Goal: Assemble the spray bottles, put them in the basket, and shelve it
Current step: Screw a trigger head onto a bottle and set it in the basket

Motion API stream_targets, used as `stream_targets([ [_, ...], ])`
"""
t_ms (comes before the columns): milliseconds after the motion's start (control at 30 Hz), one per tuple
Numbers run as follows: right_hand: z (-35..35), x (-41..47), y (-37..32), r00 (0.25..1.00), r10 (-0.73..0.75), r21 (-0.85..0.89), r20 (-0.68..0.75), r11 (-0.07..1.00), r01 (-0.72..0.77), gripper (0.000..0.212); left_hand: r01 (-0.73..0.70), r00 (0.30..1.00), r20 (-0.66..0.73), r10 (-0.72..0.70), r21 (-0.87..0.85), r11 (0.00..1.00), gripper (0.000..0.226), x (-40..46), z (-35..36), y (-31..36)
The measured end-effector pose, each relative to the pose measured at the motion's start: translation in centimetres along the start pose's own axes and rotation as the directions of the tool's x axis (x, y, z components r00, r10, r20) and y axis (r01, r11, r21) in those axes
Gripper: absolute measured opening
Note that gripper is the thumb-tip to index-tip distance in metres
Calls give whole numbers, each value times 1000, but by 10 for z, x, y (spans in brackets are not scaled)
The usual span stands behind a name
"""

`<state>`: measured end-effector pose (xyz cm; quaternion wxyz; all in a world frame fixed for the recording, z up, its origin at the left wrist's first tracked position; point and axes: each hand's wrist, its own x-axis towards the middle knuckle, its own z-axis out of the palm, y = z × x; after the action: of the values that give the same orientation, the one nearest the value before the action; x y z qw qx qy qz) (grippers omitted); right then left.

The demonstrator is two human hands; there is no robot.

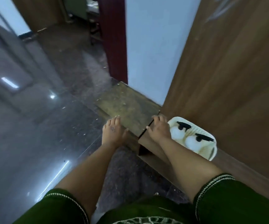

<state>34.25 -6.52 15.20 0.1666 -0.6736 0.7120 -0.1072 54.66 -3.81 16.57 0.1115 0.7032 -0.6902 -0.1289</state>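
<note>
Basket [211,136] sits low at the foot of a brown wood-grain cabinet [227,78], on what looks like its bottom ledge, w/ two spray bottles [190,140] lying inside, triggers up. Judging by that, assembly and loading are done; shelving is the step in hand or just finishing.

Right hand [160,128] rests on the cabinet's front corner edge, just beside the basket's near rim, fingers curled over the edge and part open; can't tell if any fingertip touches the basket. Left hand [113,131] hangs further from the cabinet, over a worn olive floor slab [127,102], fingers loosely spread, holding nothing.

Risks from here:
- Basket looks partly outside the cabinet's front line; if left so, a knock from a foot or a closing door could tip it.
- Bottles lie loose, not wedged, so a hard push prob. rolls them vs. the wall, and a trigger could catch in the mesh.
- Frame is motion-blurred, so exact seating of the basket can't be confirmed.

Materials: basket is cream plastic, oval, w/ perforated lattice walls and a rolled rim. Bottles are white, rounded, smooth, w/ black angular trigger heads. Cabinet is matt laminate; the dark floor beyond it is glossy and speckled.
</note>
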Motion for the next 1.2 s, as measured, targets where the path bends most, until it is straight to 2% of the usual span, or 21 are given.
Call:
stream_targets([
  [67,16,-14,-41,997,-79,-58,9,995,79,52,56,998,-34,-55,22,998,67,-36,-17,-44],
  [167,40,-47,-116,977,-208,-30,41,977,209,53,118,993,-27,-115,134,984,69,-100,-45,-117],
  [233,59,-74,-170,936,-340,-14,90,940,342,53,231,972,-89,-219,157,960,69,-149,-64,-166],
  [333,86,-117,-244,842,-520,21,142,852,523,54,442,892,-165,-421,125,888,70,-231,-89,-226],
  [433,118,-173,-318,738,-649,61,183,757,650,55,621,775,-219,-593,81,780,70,-323,-111,-275],
  [533,149,-243,-380,601,-759,118,248,640,759,55,791,594,-261,-760,21,611,71,-418,-124,-310],
  [600,169,-292,-414,490,-819,172,299,551,817,55,890,435,-264,-861,-23,456,74,-481,-125,-323],
  [700,195,-362,-453,276,-889,245,365,378,893,54,968,191,-256,-948,-110,225,77,-567,-113,-325],
  [867,234,-463,-488,-80,-894,348,440,88,933,52,956,-206,-171,-963,-244,-162,75,-672,-71,-285],
  [1000,254,-530,-490,-335,-808,421,485,-121,899,53,821,-498,-69,-864,-359,-444,74,-717,-35,-233],
  [1067,263,-557,-485,-448,-744,455,495,-217,863,53,747,-594,-13,-804,-379,-546,74,-727,-15,-206],
  [1200,281,-605,-465,-609,-606,499,511,-368,785,53,660,-685,73,-725,-361,-659,73,-735,26,-161],
])
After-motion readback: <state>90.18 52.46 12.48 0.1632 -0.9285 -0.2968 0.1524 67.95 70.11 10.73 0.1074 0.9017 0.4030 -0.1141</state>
